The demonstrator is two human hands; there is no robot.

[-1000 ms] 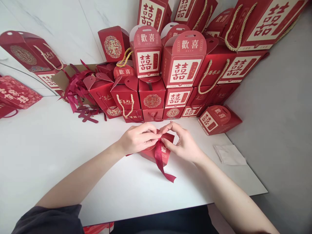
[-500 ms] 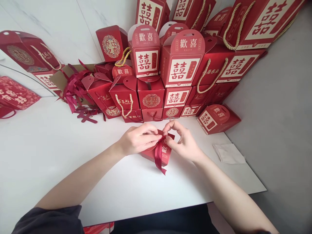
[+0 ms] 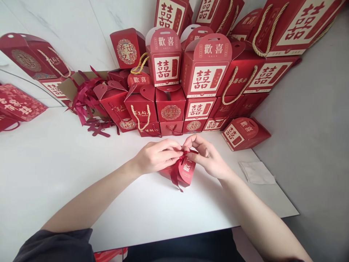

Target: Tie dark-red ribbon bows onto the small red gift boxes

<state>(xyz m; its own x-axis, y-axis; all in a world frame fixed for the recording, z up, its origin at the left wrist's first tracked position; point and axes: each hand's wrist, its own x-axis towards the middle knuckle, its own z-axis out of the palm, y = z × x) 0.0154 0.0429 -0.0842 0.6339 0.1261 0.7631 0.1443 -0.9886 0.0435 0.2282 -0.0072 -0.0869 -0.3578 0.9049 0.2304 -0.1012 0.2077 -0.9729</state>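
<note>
A small red gift box (image 3: 188, 171) with white characters stands on the white table in front of me. A dark red ribbon (image 3: 175, 175) runs through the slot at its top, one end hanging down the near side. My left hand (image 3: 160, 156) pinches the ribbon from the left, fingertips at the top of the box. From the right, my right hand (image 3: 208, 156) pinches the ribbon between thumb and fingers at the same spot. The fingers partly cover the ribbon where it is gathered.
Red gift boxes (image 3: 171, 111) are stacked along the back wall, some with rope handles. Loose dark red ribbons (image 3: 85, 92) spill from a cardboard box at the back left. A single box (image 3: 245, 134) lies at the right, near a folded white cloth (image 3: 257, 172). A grey wall bounds the right.
The hanging ribbon end has swung left and its tip sits slightly higher. Both hands have shifted slightly right and stay at the top of the box.
</note>
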